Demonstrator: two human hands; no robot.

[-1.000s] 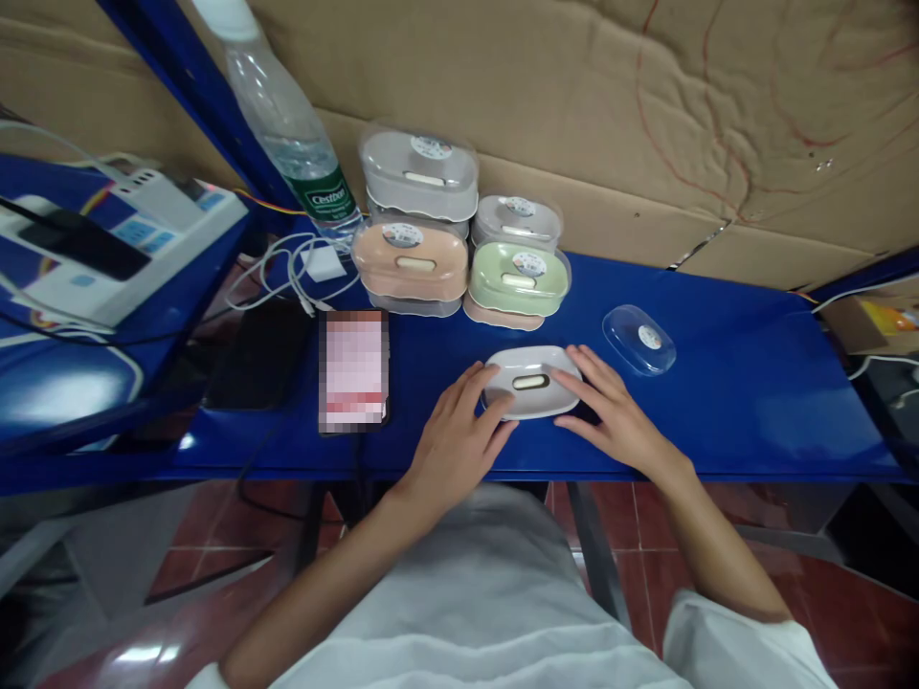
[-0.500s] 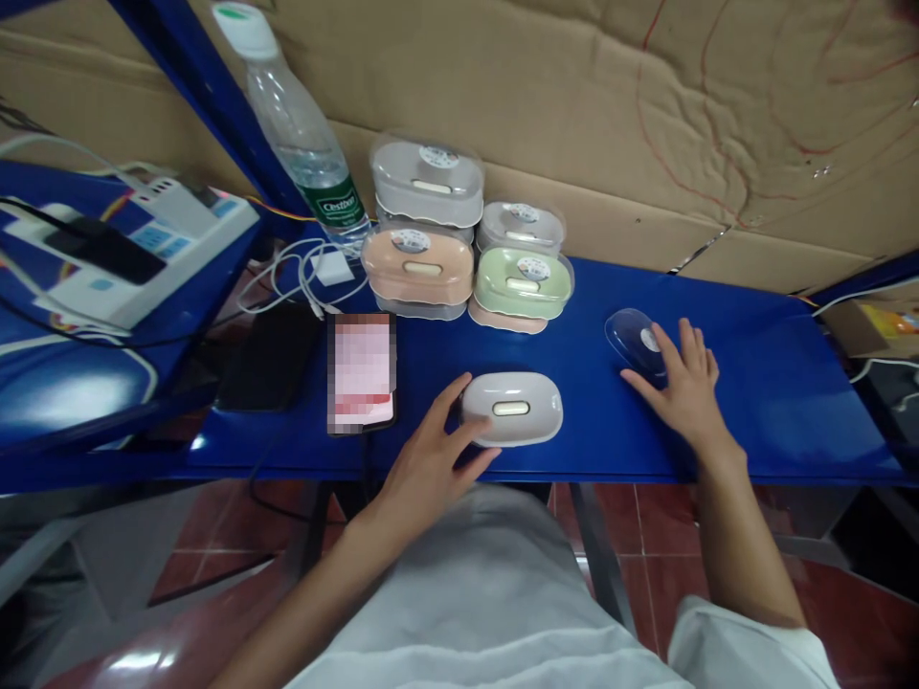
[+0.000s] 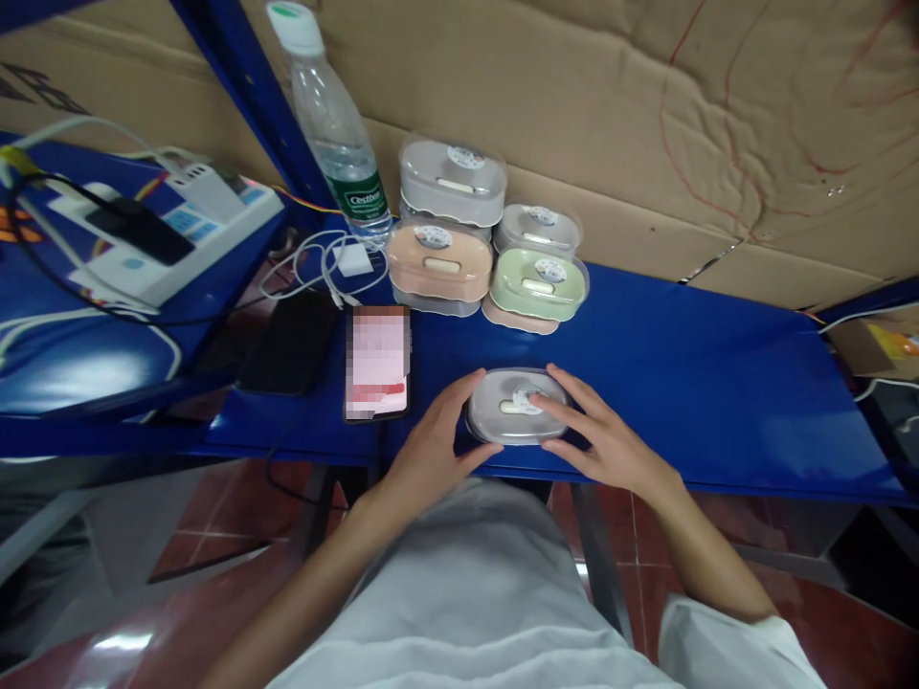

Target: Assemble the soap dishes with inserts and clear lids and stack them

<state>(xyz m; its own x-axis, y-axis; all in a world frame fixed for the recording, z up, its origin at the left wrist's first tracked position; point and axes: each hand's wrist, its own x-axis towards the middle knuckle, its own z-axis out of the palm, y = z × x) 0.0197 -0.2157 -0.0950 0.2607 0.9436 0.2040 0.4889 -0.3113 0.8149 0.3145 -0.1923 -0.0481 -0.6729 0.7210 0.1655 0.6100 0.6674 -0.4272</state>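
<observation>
A grey oval plastic box (image 3: 495,428) lies in front of me near the bench's front edge. A clear plastic lid (image 3: 549,388) with a round white sticker sits over its top; whether it is seated all round I cannot tell. My left hand (image 3: 435,431) is curved round the left end, thumb at the near side and fingers at the far side. My right hand (image 3: 610,440) grips the lid at the right end, one finger on the sticker and the thumb at the near edge.
Behind stand stacked lidded boxes, a peach one (image 3: 437,268) and a green one (image 3: 538,287) among them. A water bottle (image 3: 345,144), white charger (image 3: 354,258), phone (image 3: 378,359) and black flat object (image 3: 291,344) are to the left. A power strip (image 3: 193,239) lies further left; cardboard (image 3: 574,115) backs the blue bench (image 3: 718,383).
My right hand has moved left with the clear lid, from the bench on the right onto the grey box. My left hand stays at the box's left end. The view has shifted slightly.
</observation>
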